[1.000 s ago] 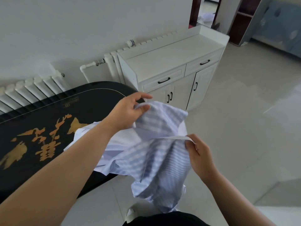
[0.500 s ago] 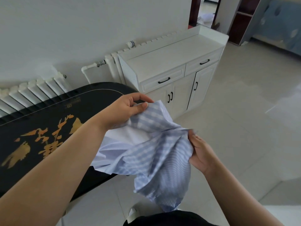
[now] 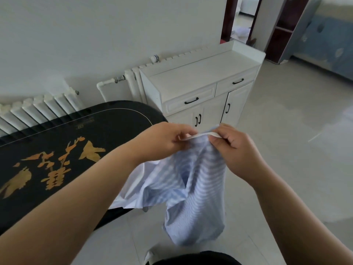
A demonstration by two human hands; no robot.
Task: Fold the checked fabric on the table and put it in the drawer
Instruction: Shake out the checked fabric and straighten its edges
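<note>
The checked fabric (image 3: 193,186) is pale blue and white and hangs bunched in the air in front of me, off the black table (image 3: 57,150). My left hand (image 3: 164,140) pinches its top hem on the left. My right hand (image 3: 231,148) pinches the same hem just to the right, close to the left hand. The cloth droops below both hands, its left corner brushing the table's right end. The white cabinet (image 3: 200,77) beyond has two shut drawers, the left drawer (image 3: 191,101) and the right drawer (image 3: 237,81), each with a black handle.
The black table carries gold lettering and fills the left side. White radiators (image 3: 38,106) line the wall behind it. Pale tiled floor (image 3: 296,150) spreads to the right. A doorway (image 3: 240,18) and a dark shelf stand at the far back.
Both hands have come together at the fabric's top hem and lifted it higher. My right hand rose from the lower right; the cloth now hangs straight down between them.
</note>
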